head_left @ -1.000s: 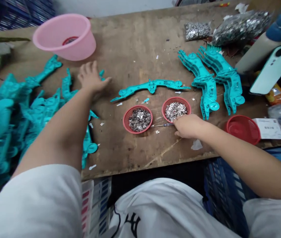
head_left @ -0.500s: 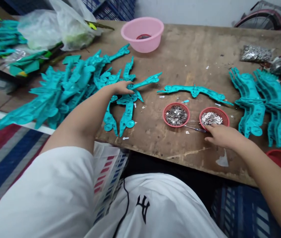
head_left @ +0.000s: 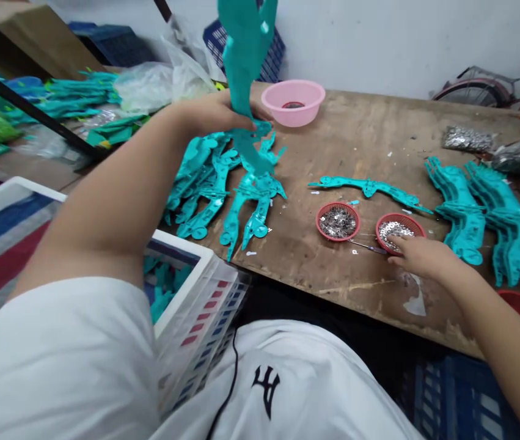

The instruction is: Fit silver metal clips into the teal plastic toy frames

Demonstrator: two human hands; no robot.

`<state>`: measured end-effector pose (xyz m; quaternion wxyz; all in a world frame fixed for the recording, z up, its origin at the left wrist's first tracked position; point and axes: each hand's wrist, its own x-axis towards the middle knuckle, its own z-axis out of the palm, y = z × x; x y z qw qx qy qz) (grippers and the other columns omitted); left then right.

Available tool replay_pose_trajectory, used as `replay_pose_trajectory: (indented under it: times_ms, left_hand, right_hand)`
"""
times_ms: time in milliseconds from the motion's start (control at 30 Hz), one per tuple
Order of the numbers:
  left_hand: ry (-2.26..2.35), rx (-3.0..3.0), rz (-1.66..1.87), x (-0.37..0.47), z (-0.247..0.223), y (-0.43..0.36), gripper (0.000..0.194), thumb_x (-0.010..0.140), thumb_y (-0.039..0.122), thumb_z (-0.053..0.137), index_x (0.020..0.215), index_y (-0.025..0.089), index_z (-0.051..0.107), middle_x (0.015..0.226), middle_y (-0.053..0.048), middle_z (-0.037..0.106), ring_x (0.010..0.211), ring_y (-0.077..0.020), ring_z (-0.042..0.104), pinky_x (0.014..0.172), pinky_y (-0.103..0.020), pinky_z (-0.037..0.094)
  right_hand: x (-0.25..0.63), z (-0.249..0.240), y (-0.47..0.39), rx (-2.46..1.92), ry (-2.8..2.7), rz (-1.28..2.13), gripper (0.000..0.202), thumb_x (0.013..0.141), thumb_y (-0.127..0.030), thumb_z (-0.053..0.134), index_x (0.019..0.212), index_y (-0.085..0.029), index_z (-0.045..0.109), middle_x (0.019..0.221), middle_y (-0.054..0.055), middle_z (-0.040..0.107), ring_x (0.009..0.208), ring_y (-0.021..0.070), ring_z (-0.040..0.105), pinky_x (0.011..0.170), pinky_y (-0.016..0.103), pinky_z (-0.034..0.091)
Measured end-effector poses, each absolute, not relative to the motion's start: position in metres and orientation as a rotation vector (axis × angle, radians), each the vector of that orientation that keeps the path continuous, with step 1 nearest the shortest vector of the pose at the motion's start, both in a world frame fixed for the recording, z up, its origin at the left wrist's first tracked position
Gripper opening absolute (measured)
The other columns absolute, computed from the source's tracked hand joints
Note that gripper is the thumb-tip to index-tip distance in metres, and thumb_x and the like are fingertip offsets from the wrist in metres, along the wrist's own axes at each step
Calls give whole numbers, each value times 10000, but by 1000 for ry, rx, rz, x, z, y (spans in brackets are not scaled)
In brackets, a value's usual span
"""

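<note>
My left hand (head_left: 230,113) is closed around a long teal plastic part (head_left: 245,61), held upright above the table; its top runs out of view. Below that hand lies a pile of similar teal plastic parts (head_left: 205,183). At the right, my right hand (head_left: 422,255) reaches over the near rim of a red basket (head_left: 420,223) of small shiny metal pieces (head_left: 395,230). Its fingers are stretched out with the thumb apart, fingertips at the pieces. Another red basket (head_left: 318,227) of metal pieces stands to its left, with a thin screwdriver-like tool (head_left: 369,247) between the two.
One teal part (head_left: 369,188) lies lengthwise behind the baskets. Teal parts stand stacked in two rows (head_left: 461,211) at the right. A pink basin (head_left: 294,113) and bags of metal pieces (head_left: 468,139) sit farther back. A white crate (head_left: 200,305) is at the table's left front.
My left hand has lifted a teal part from the pile to upright, and the pile looks smaller. A crate with teal parts has come into view. My right hand stays at the basket.
</note>
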<state>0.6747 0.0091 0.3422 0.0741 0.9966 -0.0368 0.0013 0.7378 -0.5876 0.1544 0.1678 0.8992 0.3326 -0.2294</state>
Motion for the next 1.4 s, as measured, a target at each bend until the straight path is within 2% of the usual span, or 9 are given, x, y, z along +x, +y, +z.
replay_pose_trajectory:
  times_ms: [133, 333, 433, 567, 700, 833, 1000, 1133, 1400]
  left_hand:
    - [-193, 2780, -1, 637, 381, -21, 1290, 1027, 1132, 666, 1720, 51, 786, 1772, -169, 819, 1561, -302, 779, 1471, -578, 631]
    - [-560, 2971, 35, 578, 357, -76, 742, 1338, 584, 481, 2002, 274, 602, 2148, -112, 389, 1951, -353, 460, 1628, -614, 424]
    - [-794, 2962, -260, 556, 323, -109, 580, 1317, 379, 476, 1696, 493, 901, 2004, 13, 630, 1948, -325, 502, 1663, -631, 345]
    - [-1146, 2777, -526, 548, 282, -150, 456, 1325, 406, 591, 1492, 528, 997, 1686, 8, 876, 1829, -258, 660, 1688, -536, 290]
    - [-1212, 2624, -579, 553, 257, -181, 359, 1322, 568, 672, 1377, 537, 1025, 1556, 30, 924, 1743, -234, 729, 1674, -453, 291]
    - [-1282, 2582, -581, 559, 241, -189, 409, 1346, 475, 617, 1459, 582, 996, 1601, 65, 907, 1737, -206, 727, 1661, -442, 316]
    - [-1266, 2830, -308, 577, 214, -167, 684, 1374, 252, 340, 1774, 448, 860, 1856, -73, 773, 1844, -313, 640, 1581, -597, 437]
    - [-1058, 3047, -145, 612, 181, -171, 603, 1319, 211, 435, 1696, 264, 903, 1739, -164, 835, 1710, -346, 735, 1470, -550, 533]
    - [-711, 3205, -425, 705, 134, -235, 545, 1207, 255, 593, 1641, 172, 912, 1548, -205, 882, 1390, -408, 845, 1196, -504, 662]
  right_hand:
    - [730, 170, -582, 2628, 1058, -460, 692, 1346, -492, 677, 1976, -207, 640, 1881, 256, 712, 1622, 507, 775, 1193, 600, 716]
    - [708, 182, -573, 2859, 1278, 203, 774, 1344, -429, 652, 2021, -78, 519, 2050, 331, 461, 1856, 546, 512, 1485, 686, 508]
    - [697, 184, -572, 2882, 1338, 350, 917, 1304, -428, 758, 2084, -116, 389, 2148, 325, 236, 1991, 580, 242, 1579, 782, 298]
    - [680, 184, -566, 2838, 1637, 456, 1233, 1130, -472, 999, 2118, -206, 311, 2192, 261, 117, 2024, 611, 85, 1597, 872, 113]
    - [659, 192, -551, 2740, 1817, 204, 1183, 1076, -395, 1014, 2067, -144, 419, 2107, 300, 387, 1939, 598, 398, 1580, 784, 312]
    - [654, 194, -540, 2687, 1651, -528, 814, 1157, -371, 921, 1888, -133, 654, 1603, 236, 884, 1381, 481, 896, 1155, 498, 692]
    - [668, 171, -539, 2578, 1379, -978, 837, 1190, -551, 969, 1841, -108, 684, 1750, 252, 809, 1517, 446, 851, 1184, 421, 672]
    - [670, 156, -537, 2549, 1162, -996, 917, 1268, -555, 897, 1926, -24, 541, 1693, 332, 818, 1476, 478, 875, 1137, 446, 688]
    - [665, 152, -532, 2606, 996, -968, 780, 1357, -476, 706, 1921, 14, 483, 1633, 383, 824, 1523, 527, 853, 1204, 508, 674]
